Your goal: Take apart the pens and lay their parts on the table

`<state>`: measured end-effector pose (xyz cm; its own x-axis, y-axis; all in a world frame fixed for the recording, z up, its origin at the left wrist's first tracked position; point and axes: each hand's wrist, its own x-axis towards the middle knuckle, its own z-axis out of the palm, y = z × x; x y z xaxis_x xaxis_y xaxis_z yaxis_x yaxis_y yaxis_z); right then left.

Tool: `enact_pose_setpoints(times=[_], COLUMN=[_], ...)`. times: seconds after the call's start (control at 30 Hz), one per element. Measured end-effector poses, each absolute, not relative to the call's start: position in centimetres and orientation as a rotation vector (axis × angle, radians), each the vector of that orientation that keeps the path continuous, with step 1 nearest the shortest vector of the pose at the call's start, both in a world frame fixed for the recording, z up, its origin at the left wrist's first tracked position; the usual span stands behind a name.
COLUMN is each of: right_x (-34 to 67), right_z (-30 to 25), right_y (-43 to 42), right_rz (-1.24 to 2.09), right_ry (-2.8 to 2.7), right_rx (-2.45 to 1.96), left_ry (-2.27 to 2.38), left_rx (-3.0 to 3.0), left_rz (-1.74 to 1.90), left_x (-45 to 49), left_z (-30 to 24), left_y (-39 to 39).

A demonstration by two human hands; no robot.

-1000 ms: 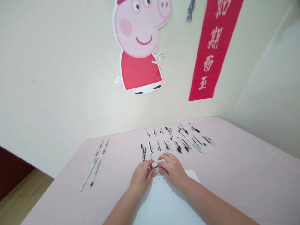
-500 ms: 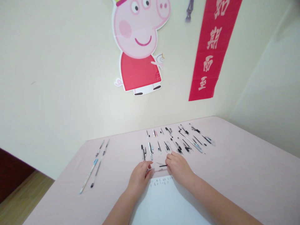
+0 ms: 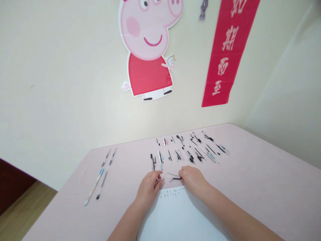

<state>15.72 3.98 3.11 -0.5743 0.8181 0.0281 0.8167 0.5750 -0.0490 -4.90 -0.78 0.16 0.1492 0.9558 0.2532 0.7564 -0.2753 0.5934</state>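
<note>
My left hand (image 3: 149, 187) is closed in a pinch above the top edge of a white sheet of paper (image 3: 187, 217); a pale thin bit shows at its fingertips, too small to name. To its right, the fingers of my right hand (image 3: 193, 178) are closed around the end of a black pen part (image 3: 177, 178). A thin whitish stick (image 3: 172, 174) points left from the same fingers; whether it is held or lies on the table I cannot tell. A small grey piece (image 3: 171, 181) is just below the black part. Small dark marks run along the paper's top.
Two rows of pen parts (image 3: 190, 156), with caps, refills and barrels, lie beyond my hands on the pink table (image 3: 250, 174). At the left are a blue-capped pen (image 3: 94, 186) and several slim clear pens (image 3: 105, 180). A wall with a pig cutout (image 3: 150, 73) stands behind.
My right hand has shifted slightly right and down, and the black pen part has moved slightly right with it. My left hand stays nearly in place. The view has tilted down slightly.
</note>
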Motion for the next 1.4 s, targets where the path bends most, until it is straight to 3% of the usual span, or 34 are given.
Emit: enact_pose_setpoints(times=[0.53, 0.77, 1.07, 1.4], right_x=[13.2, 13.0, 13.1, 13.0], right_z=[1.0, 0.3, 0.4, 0.6], right_y=[2.4, 3.4, 3.7, 3.6], right_rz=[1.031, 1.566, 1.604, 1.657], right_ry=[-2.147, -1.598, -1.340, -1.319], right_rx=[-1.086, -1.051, -1.055, -1.049], left_ry=[1.517, 1.512, 1.228, 1.235], left_rx=[2.215, 1.850, 0.941, 0.803], left_rz=[0.805, 1.056, 1.286, 1.361], left_x=[-3.1, -3.7, -4.2, -4.4], left_z=[1.2, 0.6, -0.5, 0.3], left_y=[-1.7, -1.0, 0.3, -0.2])
